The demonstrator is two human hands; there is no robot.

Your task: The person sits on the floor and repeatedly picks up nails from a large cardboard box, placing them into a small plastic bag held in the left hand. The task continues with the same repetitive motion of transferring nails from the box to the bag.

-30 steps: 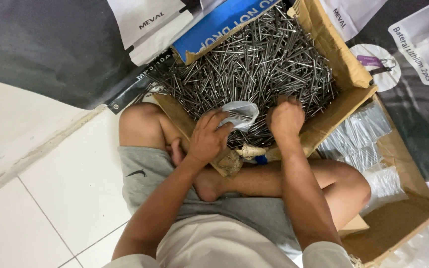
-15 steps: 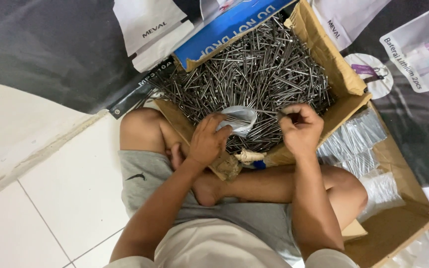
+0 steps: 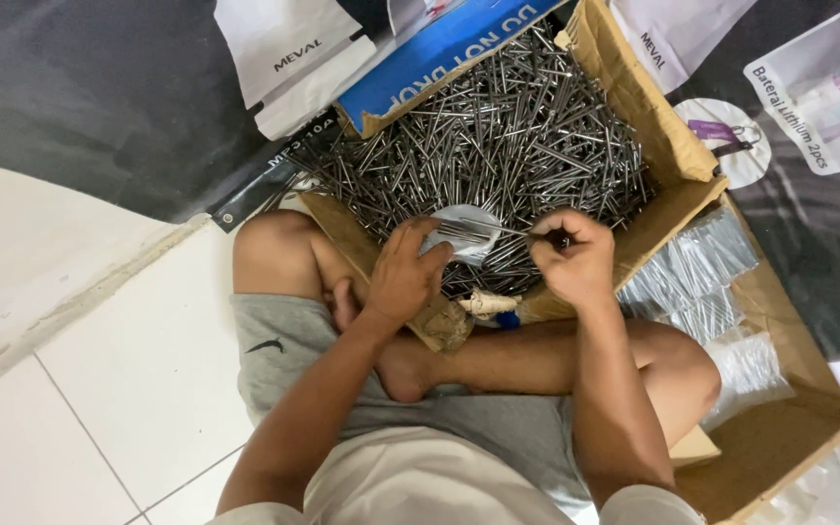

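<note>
Hands bagging pins over cardboard box (image 3: 648,117).
Left hand (image 3: 405,277) held small clear bag (image 3: 467,231); right hand (image 3: 568,261) pinched metal pins (image 3: 509,231) at bag's mouth.

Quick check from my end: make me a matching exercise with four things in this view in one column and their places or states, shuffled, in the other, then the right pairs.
Things:
1. left hand
2. right hand
3. cardboard box
4. packed clear bags

Places or states:
A. full of loose metal pins
B. stacked to the right of the pin box
C. holds a small clear bag open
D. pinches pins at the bag's mouth

Pairs: 1-C, 2-D, 3-A, 4-B
</note>
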